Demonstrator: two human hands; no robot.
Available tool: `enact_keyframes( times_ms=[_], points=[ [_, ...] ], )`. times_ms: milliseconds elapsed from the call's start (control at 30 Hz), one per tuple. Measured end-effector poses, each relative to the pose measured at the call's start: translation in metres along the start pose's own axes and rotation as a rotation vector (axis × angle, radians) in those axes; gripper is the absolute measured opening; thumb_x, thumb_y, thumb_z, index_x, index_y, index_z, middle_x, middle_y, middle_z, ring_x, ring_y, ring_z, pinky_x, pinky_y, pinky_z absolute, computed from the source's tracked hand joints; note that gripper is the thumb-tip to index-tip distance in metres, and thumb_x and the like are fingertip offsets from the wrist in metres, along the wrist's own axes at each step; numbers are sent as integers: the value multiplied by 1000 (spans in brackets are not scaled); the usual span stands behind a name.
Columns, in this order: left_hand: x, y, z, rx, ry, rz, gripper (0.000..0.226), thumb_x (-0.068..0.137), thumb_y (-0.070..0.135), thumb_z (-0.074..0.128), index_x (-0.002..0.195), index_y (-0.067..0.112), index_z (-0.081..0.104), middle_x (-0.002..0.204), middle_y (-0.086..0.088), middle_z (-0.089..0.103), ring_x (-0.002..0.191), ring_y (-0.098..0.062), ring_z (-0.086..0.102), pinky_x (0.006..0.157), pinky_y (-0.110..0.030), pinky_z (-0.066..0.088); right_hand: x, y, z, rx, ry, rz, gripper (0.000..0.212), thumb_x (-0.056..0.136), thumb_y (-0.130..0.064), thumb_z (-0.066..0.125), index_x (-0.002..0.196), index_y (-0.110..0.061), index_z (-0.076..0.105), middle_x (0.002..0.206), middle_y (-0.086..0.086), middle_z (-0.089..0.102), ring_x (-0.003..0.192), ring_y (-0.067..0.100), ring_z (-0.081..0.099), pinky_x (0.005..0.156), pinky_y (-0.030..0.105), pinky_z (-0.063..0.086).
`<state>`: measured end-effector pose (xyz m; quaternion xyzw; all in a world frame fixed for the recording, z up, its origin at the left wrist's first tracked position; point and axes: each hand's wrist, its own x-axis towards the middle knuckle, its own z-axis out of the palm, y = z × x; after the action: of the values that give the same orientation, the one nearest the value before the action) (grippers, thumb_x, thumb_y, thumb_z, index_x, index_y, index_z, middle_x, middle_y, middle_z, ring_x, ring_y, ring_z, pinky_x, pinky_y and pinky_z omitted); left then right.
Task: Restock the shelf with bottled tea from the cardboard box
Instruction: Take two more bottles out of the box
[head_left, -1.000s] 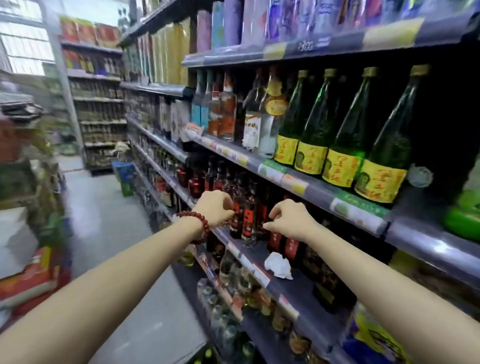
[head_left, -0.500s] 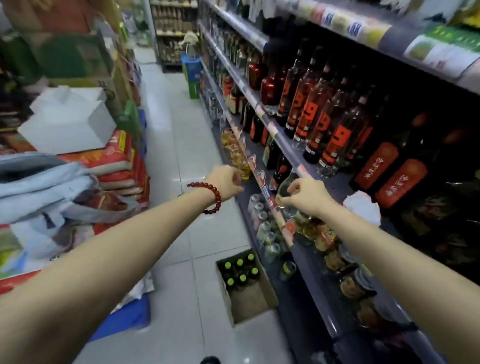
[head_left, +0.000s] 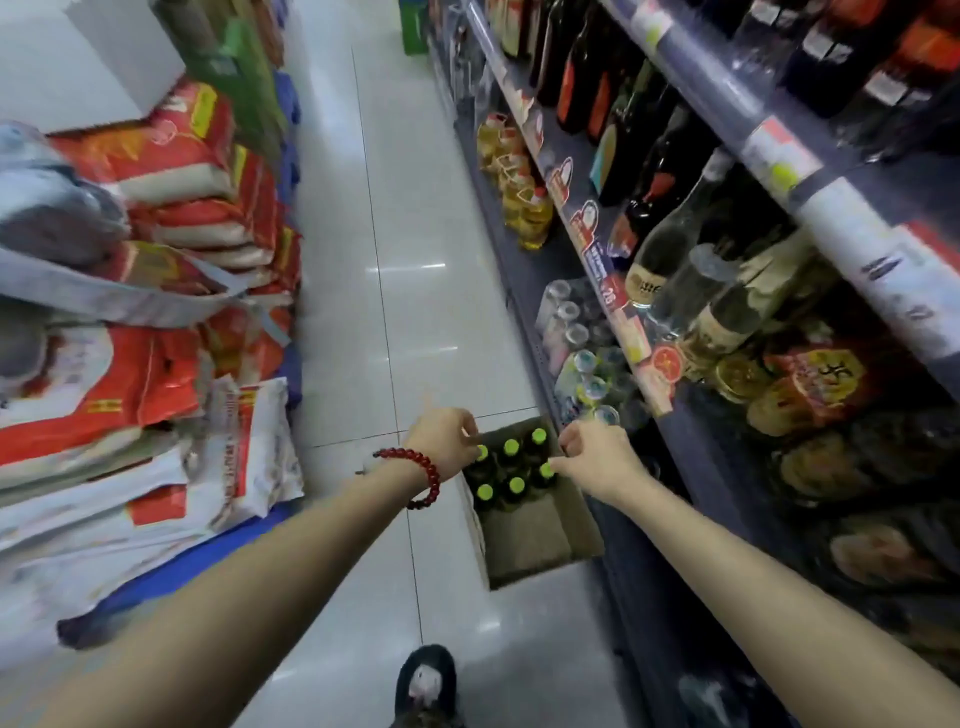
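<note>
A: On the floor beside the shelf (head_left: 691, 431), what sits there?

B: A cardboard box (head_left: 540, 540), open at the top, close against the shelf's lowest level. Six tea bottles (head_left: 511, 470) with yellow-green caps stand upright in its far end; the near end shows bare cardboard.

A: Where are the hands?

B: Both reach down over the bottles. The left hand (head_left: 441, 436), with a red bead bracelet (head_left: 418, 475) on the wrist, hangs at the box's far left corner, its fingers (head_left: 470, 431) curled loosely downward just above a cap there. Whether they touch it, I cannot tell.

A: And the right?

B: The right hand (head_left: 597, 457) is over the box's right side. Its fingers (head_left: 566, 439) are bent and partly closed, the thumb tip next to a cap at the right edge of the cluster. No bottle is lifted; contact is unclear.

A: Anything else nearby?

B: Stacked red and white sacks (head_left: 171, 260) across the aisle on the left, and a dark shoe (head_left: 426, 680) on the pale tiles below the box.
</note>
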<state>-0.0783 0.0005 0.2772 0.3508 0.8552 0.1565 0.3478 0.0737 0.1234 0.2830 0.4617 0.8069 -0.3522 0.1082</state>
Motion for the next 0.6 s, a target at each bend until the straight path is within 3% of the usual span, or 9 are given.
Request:
enact_keyframes(
  times_ms=[233, 367, 600],
  points=[
    [83, -77, 133, 29, -30, 0, 26, 84, 22, 63, 107, 9, 65, 110, -10, 67, 104, -27, 61, 90, -36, 51, 84, 91, 120, 29, -5, 11, 45, 83, -29, 70, 123, -11, 60, 117, 10, 66, 109, 25, 61, 90, 34, 50],
    [125, -112, 194, 41, -30, 41, 37, 82, 23, 66, 117, 10, 61, 116, -11, 65, 110, -29, 58, 93, -35, 48, 122, 137, 181, 37, 14, 2, 46, 81, -30, 73, 122, -13, 60, 112, 9, 68, 109, 26, 62, 91, 35, 50],
    [180, -166, 270, 14, 82, 89, 60, 76, 30, 74, 129, 16, 50, 128, -7, 54, 119, -25, 50, 99, -34, 43, 184, 175, 267, 105, 27, -88, 64, 82, -24, 73, 138, -11, 45, 139, 12, 54, 130, 26, 49, 103, 33, 41]
  ],
)
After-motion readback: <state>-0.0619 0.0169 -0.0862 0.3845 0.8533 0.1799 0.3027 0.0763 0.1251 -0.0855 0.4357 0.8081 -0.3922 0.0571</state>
